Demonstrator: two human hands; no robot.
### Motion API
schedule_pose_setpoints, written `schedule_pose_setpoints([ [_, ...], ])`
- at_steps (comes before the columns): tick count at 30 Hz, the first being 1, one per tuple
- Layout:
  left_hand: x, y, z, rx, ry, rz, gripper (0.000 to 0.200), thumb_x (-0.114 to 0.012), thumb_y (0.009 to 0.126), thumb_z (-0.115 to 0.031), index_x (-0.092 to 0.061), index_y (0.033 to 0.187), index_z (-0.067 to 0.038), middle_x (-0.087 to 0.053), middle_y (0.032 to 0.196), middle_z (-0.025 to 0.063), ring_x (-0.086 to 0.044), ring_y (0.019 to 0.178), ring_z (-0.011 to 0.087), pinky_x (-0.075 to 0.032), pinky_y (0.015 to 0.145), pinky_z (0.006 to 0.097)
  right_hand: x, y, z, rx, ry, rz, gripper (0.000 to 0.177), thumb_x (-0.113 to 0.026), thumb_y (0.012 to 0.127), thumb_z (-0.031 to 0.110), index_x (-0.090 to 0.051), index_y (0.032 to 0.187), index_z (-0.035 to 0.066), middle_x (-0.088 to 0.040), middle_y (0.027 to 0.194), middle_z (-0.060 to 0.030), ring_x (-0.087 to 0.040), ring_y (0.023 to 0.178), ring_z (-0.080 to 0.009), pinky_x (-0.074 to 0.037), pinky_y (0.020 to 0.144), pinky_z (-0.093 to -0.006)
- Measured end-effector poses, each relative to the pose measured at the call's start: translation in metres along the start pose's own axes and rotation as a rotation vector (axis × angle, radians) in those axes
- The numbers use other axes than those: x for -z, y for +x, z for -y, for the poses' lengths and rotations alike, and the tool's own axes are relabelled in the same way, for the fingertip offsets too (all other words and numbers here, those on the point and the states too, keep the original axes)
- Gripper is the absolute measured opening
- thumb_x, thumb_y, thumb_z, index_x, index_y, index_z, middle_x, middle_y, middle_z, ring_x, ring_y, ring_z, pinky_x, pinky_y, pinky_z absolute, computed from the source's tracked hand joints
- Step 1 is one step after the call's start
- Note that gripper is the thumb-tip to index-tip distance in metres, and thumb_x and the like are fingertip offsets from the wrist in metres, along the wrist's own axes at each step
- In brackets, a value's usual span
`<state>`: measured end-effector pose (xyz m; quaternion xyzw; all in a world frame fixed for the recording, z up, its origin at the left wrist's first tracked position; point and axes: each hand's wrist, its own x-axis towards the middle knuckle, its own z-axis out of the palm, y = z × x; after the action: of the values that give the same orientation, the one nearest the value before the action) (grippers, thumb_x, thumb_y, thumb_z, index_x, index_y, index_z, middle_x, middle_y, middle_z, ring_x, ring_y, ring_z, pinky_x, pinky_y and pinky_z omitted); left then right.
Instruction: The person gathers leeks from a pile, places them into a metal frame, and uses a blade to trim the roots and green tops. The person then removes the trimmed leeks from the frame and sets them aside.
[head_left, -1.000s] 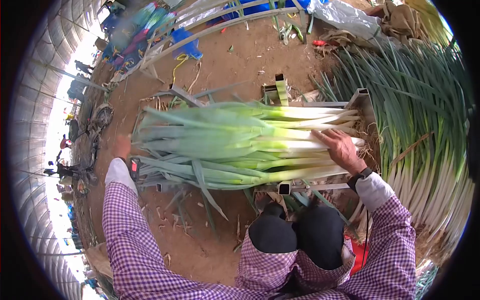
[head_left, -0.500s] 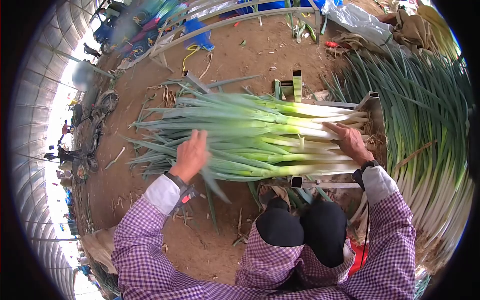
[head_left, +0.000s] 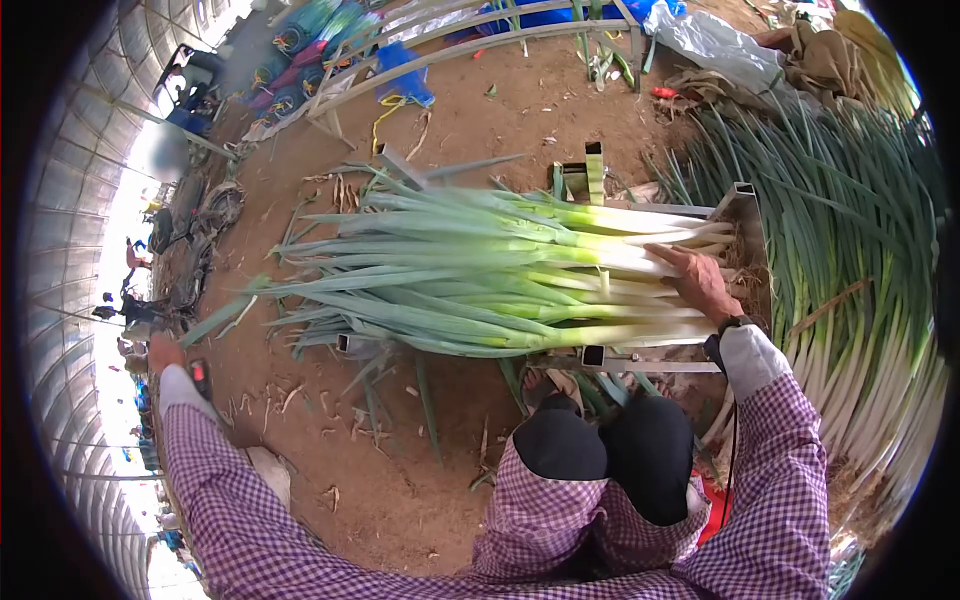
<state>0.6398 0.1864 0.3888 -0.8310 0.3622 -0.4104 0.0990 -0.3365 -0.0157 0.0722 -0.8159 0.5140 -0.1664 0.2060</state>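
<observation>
Leeks aligned across metal frame, centre; no tie visible. Unsorted-looking heap at right. Right hand — fingers apart, on white stems. Left hand, far left, near loose leaf — grip cannot be told.

The left hand is too blurred to tell whether it holds the loose green leaf, the right hand hides parts of some green onion stalks, and several leaf tips smear.
</observation>
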Motion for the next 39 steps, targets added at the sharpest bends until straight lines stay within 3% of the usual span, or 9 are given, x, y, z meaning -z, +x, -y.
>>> schedule_pose_setpoints([
  [4,-0.003,-0.022,0.058,0.176,-0.071,0.189,0.021,-0.065,0.086,-0.018,-0.072,0.089,0.000,-0.074,0.095,0.0232,-0.072,0.092,0.0460,-0.058,0.078,0.0531,0.000,-0.003,-0.001,0.021,0.013,-0.028,0.066,-0.080,0.080,0.015,-0.061,0.143,0.025,-0.073,0.118,-0.0140,-0.070,0.105,-0.0381,-0.056,0.088,-0.0473],
  [8,-0.023,-0.040,0.043,0.321,-0.174,0.259,0.041,-0.070,0.083,-0.024,-0.067,0.112,0.004,-0.072,0.109,0.0267,-0.068,0.101,0.0482,-0.055,0.088,0.0544,0.001,0.000,0.005,-0.035,-0.032,0.007,0.066,-0.079,0.080,0.015,-0.062,0.142,0.027,-0.073,0.119,-0.0132,-0.070,0.106,-0.0374,-0.056,0.088,-0.0469],
  [13,-0.035,-0.039,-0.150,-0.236,-0.445,-0.017,0.067,-0.076,0.083,-0.018,-0.053,0.141,0.006,-0.061,0.137,0.0281,-0.058,0.128,0.0418,-0.045,0.108,0.0452,-0.003,0.000,0.001,-0.033,-0.023,0.016,0.067,-0.079,0.081,0.014,-0.060,0.144,0.028,-0.072,0.124,-0.0126,-0.070,0.108,-0.0364,-0.057,0.089,-0.0470],
  [17,0.170,-0.118,-0.397,-0.646,-1.064,0.227,0.054,-0.071,0.089,-0.017,-0.058,0.140,-0.003,-0.056,0.143,0.0202,-0.049,0.138,0.0347,-0.033,0.119,0.0448,-0.001,0.000,0.003,-0.018,-0.042,0.016,0.069,-0.079,0.081,0.015,-0.057,0.146,0.028,-0.070,0.125,-0.0133,-0.069,0.108,-0.0367,-0.056,0.089,-0.0475],
  [22,0.225,-0.195,-0.554,-1.075,-1.020,0.163,0.056,-0.069,0.095,-0.032,-0.056,0.143,-0.005,-0.053,0.148,0.0187,-0.045,0.141,0.0352,-0.033,0.118,0.0473,-0.011,-0.010,0.006,0.006,-0.198,-0.138,0.069,-0.079,0.079,0.010,-0.057,0.144,0.019,-0.067,0.121,-0.0121,-0.062,0.115,-0.0330,-0.050,0.097,-0.0453],
  [24,0.211,-0.208,-0.570,-1.079,-0.974,0.173,0.057,-0.067,0.096,-0.035,-0.055,0.144,-0.006,-0.052,0.149,0.0179,-0.045,0.141,0.0353,-0.033,0.117,0.0474,-0.007,-0.018,0.022,-0.132,-0.212,-0.174,0.069,-0.077,0.080,0.006,-0.054,0.144,0.012,-0.063,0.128,-0.0148,-0.056,0.123,-0.0340,-0.045,0.103,-0.0481],
  [27,0.205,-0.216,-0.571,-1.079,-0.920,0.223,0.059,-0.063,0.098,-0.041,-0.054,0.146,-0.008,-0.051,0.152,0.0162,-0.044,0.142,0.0351,-0.033,0.117,0.0491,-0.030,-0.027,0.029,-0.050,-0.333,-0.392,0.059,-0.064,0.086,-0.002,-0.052,0.144,0.004,-0.056,0.139,-0.0211,-0.050,0.133,-0.0354,-0.040,0.114,-0.0523],
  [33,0.217,-0.211,-0.536,-1.169,-0.849,0.341,0.068,-0.067,0.096,-0.035,-0.044,0.153,-0.008,-0.044,0.156,0.0219,-0.041,0.143,0.0403,-0.031,0.118,0.0522,-0.030,-0.037,0.040,-0.018,-0.126,-0.396,0.063,-0.073,0.087,0.013,-0.053,0.146,0.009,-0.052,0.147,-0.0164,-0.043,0.141,-0.0380,-0.034,0.118,-0.0532],
  [39,0.223,-0.217,-0.531,-1.160,-0.789,0.361,0.068,-0.067,0.096,-0.035,-0.043,0.153,-0.006,-0.045,0.153,0.0242,-0.041,0.142,0.0424,-0.031,0.118,0.0532,-0.024,-0.017,0.002,0.058,-0.014,-0.415,0.058,-0.077,0.083,0.012,-0.061,0.138,0.010,-0.058,0.138,-0.0131,-0.046,0.138,-0.0379,-0.037,0.116,-0.0506],
])
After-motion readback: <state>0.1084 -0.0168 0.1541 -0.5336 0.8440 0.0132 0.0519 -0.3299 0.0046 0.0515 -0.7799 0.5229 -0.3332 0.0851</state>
